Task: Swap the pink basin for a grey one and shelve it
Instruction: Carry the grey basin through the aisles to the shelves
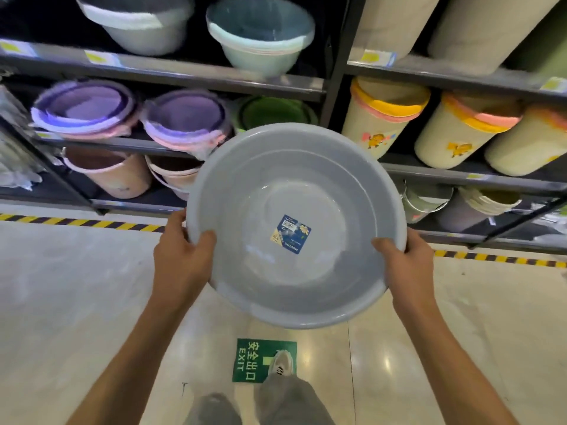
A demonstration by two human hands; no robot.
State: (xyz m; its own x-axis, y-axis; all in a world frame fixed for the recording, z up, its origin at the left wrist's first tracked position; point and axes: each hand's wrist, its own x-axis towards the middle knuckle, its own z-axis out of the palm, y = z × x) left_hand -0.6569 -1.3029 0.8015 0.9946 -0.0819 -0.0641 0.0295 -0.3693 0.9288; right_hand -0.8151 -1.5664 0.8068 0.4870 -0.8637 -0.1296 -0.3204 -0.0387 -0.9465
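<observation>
I hold a large round grey basin [306,185] in front of me, its inside facing me, with a blue label stuck to the bottom. My left hand [181,256] grips its left rim, thumb inside. On the opposite side my right hand [405,259] grips the right rim the same way. The basin hangs above the floor, in front of the lower shelves. Stacks of purple and pink basins [89,108] lie on the middle shelf to the left.
Dark store shelving [214,76] fills the upper view with grey and pale green basins, pink buckets [107,173] below, and cream bins with yellow rims [386,118] on the right. Yellow-black tape [82,223] runs along the shelf base. A green exit sign [254,360] is on the tiled floor by my feet.
</observation>
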